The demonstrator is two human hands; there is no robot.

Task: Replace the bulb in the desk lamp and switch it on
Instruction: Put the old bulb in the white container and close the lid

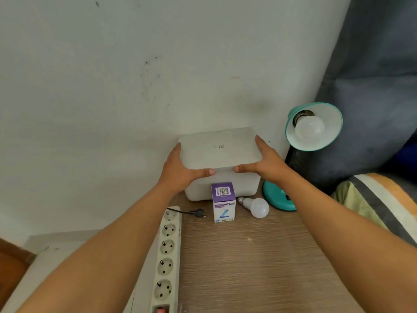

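A teal desk lamp [331, 114] stands at the back right of the wooden table, its shade tilted toward me with a white bulb [310, 128] screwed in. A loose white bulb [258, 207] lies on the table beside the lamp's teal base [276, 196]. A purple and white bulb carton [223, 202] stands upright in front of a white lidded box [222, 175]. My left hand [182, 169] and my right hand [265, 160] grip the two sides of the box's lid [220, 147], thumbs on its front edge. The lamp's black plug [199, 212] lies unplugged.
A white power strip [168, 256] with several empty sockets runs along the table's left edge, a red switch at its near end. The wall is close behind the box. A grey cushion [372, 86] and striped bedding [379, 199] press in on the right.
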